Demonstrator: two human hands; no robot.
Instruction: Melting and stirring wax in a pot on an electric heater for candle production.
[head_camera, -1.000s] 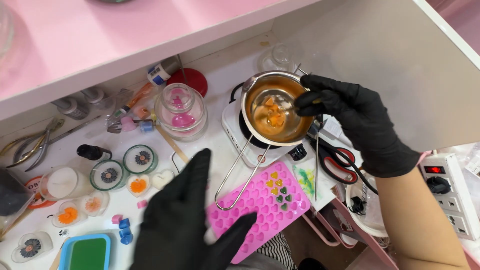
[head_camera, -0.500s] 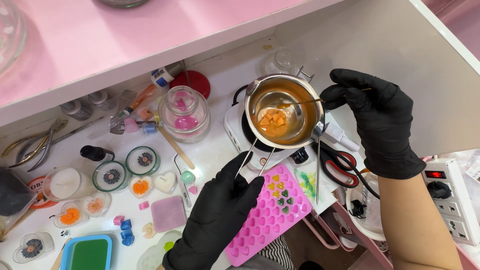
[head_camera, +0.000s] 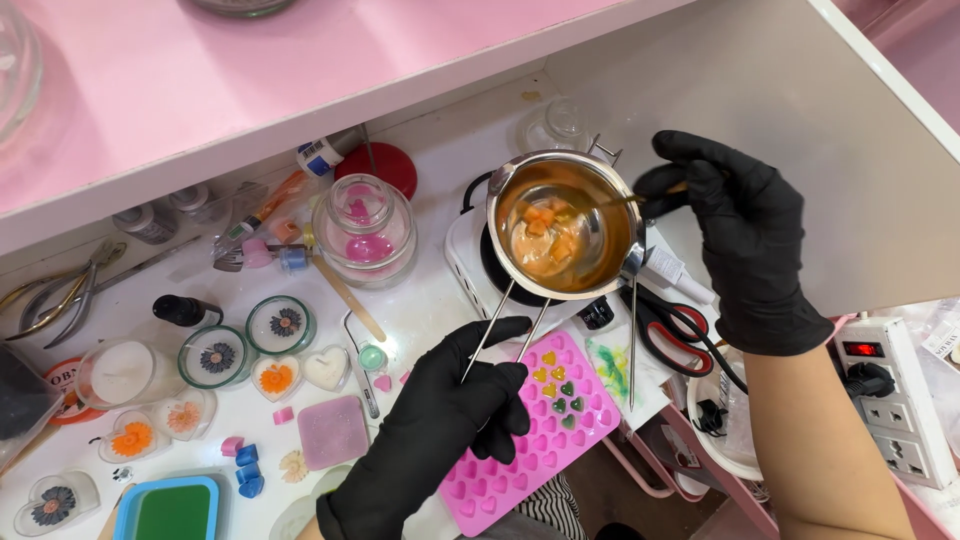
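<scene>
The left hand (head_camera: 440, 430), in a black glove, was closed around the wire handle (head_camera: 500, 325) of a small steel pot (head_camera: 563, 225), apparently to keep the pot from turning while its contents were worked. The pot sat on a small white hot plate (head_camera: 470, 265), toward one o'clock from that hand, its handle running down to seven o'clock. Inside it lay orange chunks (head_camera: 545, 235) in a pale, part-melted pool.

The right hand (head_camera: 735, 225), also gloved, pinched a thin stick (head_camera: 625, 198) between fingertips at the pot's three o'clock rim, the tip reaching into the melt, seemingly for stirring from the side and away from the heat.

Just below the pot, at its six o'clock, a pink heart mould (head_camera: 540, 425) lay with a few cells filled yellow and green, close enough for pouring. Scissors (head_camera: 675, 335) with red handles lay at the pot's four o'clock.

The white tabletop (head_camera: 420, 310) was crowded: a glass jar (head_camera: 363, 228) with pink residue at the pot's nine o'clock, small round and heart-shaped candles (head_camera: 250, 345) farther left, pliers (head_camera: 60, 300) at the far left edge. A pink shelf (head_camera: 250, 90) overhung the back, and a power strip (head_camera: 900, 400) sat at the right.
</scene>
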